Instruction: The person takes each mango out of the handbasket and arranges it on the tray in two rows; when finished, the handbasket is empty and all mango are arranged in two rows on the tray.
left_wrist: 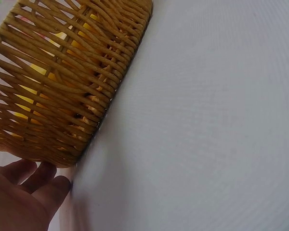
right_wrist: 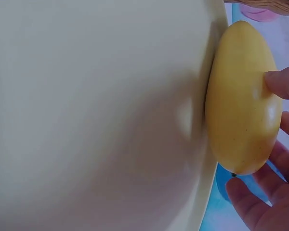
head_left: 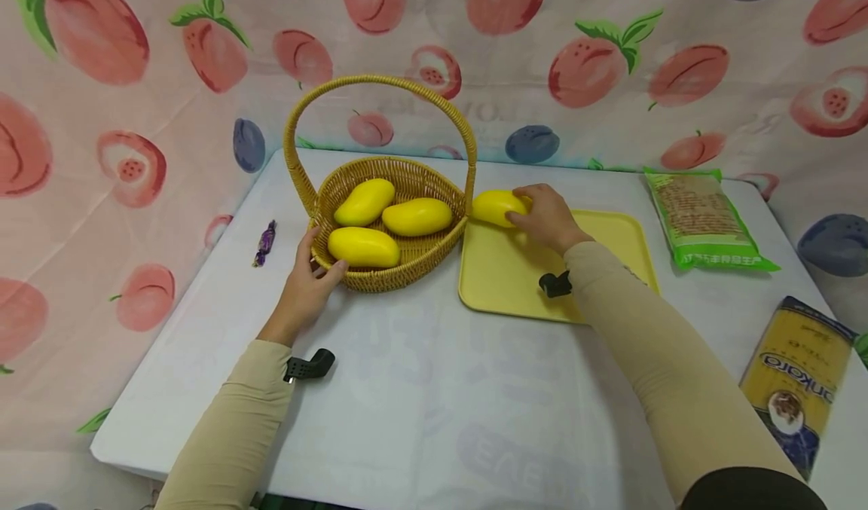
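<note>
A wicker basket [head_left: 386,281] with a tall arched handle stands at the back of the table, three yellow mangoes [head_left: 364,248] lying inside it. My left hand [head_left: 303,297] holds the basket's left front side, thumb near the rim; in the left wrist view the fingers curl against the woven wall [left_wrist: 82,72]. Just right of the basket, my right hand [head_left: 545,220] grips another mango [head_left: 497,207] at the far left corner of a yellow tray [head_left: 515,288]. The right wrist view shows thumb and fingers around this mango [right_wrist: 243,101], close to the tray's edge.
A wrapped purple candy [head_left: 265,243] lies left of the basket. On the right are a green-edged food packet [head_left: 705,220] and a gold and blue bag [head_left: 799,378]. A fruit-print cloth [head_left: 515,65] hangs behind the white table [head_left: 420,404].
</note>
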{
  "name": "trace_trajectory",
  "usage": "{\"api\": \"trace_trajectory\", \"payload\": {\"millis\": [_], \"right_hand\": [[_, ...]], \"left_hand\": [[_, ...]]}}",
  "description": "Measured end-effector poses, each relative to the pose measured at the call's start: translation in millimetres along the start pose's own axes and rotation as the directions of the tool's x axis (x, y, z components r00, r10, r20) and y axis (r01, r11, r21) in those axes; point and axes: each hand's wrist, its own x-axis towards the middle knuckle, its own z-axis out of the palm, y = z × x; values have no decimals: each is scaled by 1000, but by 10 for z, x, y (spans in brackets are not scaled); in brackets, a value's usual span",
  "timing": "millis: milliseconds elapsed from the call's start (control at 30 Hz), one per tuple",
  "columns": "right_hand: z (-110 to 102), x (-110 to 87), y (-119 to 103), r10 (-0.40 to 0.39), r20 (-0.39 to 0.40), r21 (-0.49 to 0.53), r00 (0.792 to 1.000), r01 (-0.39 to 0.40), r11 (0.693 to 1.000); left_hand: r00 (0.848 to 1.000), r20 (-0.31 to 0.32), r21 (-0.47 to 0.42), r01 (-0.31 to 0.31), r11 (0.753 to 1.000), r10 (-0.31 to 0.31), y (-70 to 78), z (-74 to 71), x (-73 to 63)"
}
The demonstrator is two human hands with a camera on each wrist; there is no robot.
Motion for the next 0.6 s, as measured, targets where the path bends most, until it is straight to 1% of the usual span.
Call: {"api": "trace_trajectory", "payload": {"millis": [233, 600], "right_hand": [[6, 29, 13, 4, 5, -12, 1000, -4, 1000], [4, 3, 13, -13, -6, -7, 1000, 13, 1000]], "left_hand": [[1000, -11, -5, -5, 1000, 5, -18, 19, -5], [1000, -10, 0, -19, 1000, 19, -6, 11, -5]]}}
